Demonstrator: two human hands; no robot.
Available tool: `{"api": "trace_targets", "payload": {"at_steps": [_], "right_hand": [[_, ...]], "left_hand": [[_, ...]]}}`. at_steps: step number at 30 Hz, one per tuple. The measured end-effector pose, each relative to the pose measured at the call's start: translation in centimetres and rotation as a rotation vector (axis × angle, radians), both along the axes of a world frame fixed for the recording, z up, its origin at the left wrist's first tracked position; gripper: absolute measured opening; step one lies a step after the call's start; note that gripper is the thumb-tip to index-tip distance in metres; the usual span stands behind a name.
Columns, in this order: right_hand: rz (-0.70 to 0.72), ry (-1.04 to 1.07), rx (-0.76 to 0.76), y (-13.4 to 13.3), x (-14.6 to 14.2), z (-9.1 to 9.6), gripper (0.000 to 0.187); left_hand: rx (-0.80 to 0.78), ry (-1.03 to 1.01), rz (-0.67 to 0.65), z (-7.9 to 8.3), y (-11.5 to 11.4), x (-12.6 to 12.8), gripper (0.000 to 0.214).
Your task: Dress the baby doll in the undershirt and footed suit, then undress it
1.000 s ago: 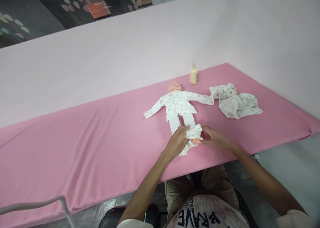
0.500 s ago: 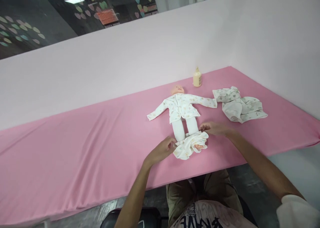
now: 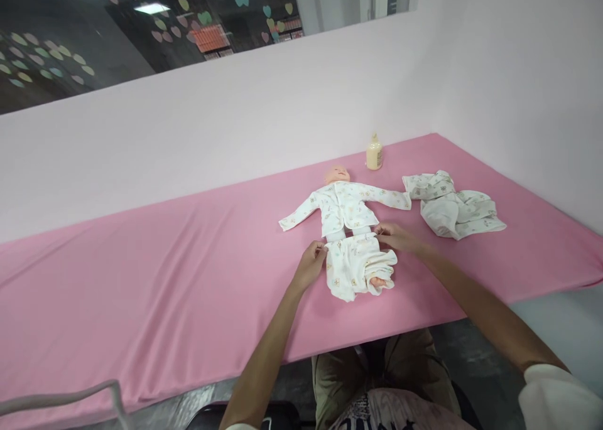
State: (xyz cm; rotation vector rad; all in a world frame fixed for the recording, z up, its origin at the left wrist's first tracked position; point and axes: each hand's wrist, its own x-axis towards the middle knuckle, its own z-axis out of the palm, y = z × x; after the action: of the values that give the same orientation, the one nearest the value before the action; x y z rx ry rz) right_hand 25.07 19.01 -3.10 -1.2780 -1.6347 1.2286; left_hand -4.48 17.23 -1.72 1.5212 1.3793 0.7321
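Note:
A baby doll [image 3: 338, 174] lies on its back on the pink-covered table, its head toward the wall. It wears a white printed jacket [image 3: 346, 205] with the sleeves spread out. White printed baby pants [image 3: 351, 263] cover most of its legs, and a bit of foot shows at the lower right leg opening. My left hand [image 3: 311, 263] pinches the left end of the waistband. At the other end, my right hand [image 3: 393, 236] grips the waistband with its fingers closed. A strip of the doll's white upper legs shows between jacket and pants.
A pump bottle [image 3: 374, 154] of pale yellow liquid stands by the wall. Crumpled white printed clothes [image 3: 455, 205] lie to the right of the doll. The pink sheet [image 3: 141, 292] has folds on the left, and a grey curved bar [image 3: 61, 397] shows at lower left.
Both hands have pulled the waistband of the pants up the doll's legs toward the jacket, covering the knees and thighs. The camera view has shifted slightly.

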Motion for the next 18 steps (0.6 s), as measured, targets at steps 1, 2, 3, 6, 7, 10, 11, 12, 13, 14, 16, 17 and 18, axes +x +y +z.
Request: {"api": "trace_targets", "payload": {"at_steps": [1,2,3,6,7,10,11,12,13,14,16,17,18], "right_hand": [[0.005,-0.029,0.001,0.5,-0.2,-0.4,0.024],[0.013,-0.056,0.005,0.9,-0.3,-0.8,0.024],[-0.008,-0.067,0.02,1.2,-0.5,-1.2,0.024],[-0.054,-0.076,0.047,1.4,-0.8,-1.8,0.023],[-0.071,-0.094,0.056,1.3,-0.9,-1.8,0.023],[-0.127,-0.169,0.086,0.6,-1.0,-1.2,0.023],[-0.154,-0.204,0.106,0.3,-1.1,-0.8,0.023],[-0.183,-0.242,0.136,0.1,-1.3,-0.3,0.024],[-0.208,-0.285,0.178,0.0,-1.6,0.3,0.024],[-0.226,-0.334,0.228,-0.1,-2.1,0.9,0.025],[-0.219,-0.406,0.326,0.0,-3.4,2.2,0.025],[-0.186,-0.429,0.365,0.1,-4.3,2.9,0.024],[-0.143,-0.462,0.398,0.3,-5.2,3.5,0.024]], "left_hand": [[0.021,-0.007,0.015,-0.3,0.3,0.3,0.032],[0.045,-0.006,0.031,-0.6,0.6,0.5,0.031],[0.071,0.002,0.049,-0.8,0.8,0.8,0.03],[0.16,0.036,0.105,-1.1,1.3,1.3,0.027],[0.188,0.045,0.114,-1.1,1.4,1.3,0.026],[0.199,0.039,0.108,-0.8,2.0,0.7,0.025],[0.163,0.008,0.124,-0.7,2.4,0.3,0.025],[0.108,-0.054,0.164,-0.7,2.9,-0.1,0.026],[0.039,-0.153,0.224,-0.7,3.6,-0.4,0.026],[-0.031,-0.272,0.288,-0.8,4.5,-0.6,0.026],[-0.148,-0.521,0.378,-1.1,6.6,-0.5,0.024],[-0.181,-0.59,0.38,-1.3,7.7,-0.1,0.024],[-0.209,-0.646,0.372,-1.5,8.9,0.5,0.025]]}}
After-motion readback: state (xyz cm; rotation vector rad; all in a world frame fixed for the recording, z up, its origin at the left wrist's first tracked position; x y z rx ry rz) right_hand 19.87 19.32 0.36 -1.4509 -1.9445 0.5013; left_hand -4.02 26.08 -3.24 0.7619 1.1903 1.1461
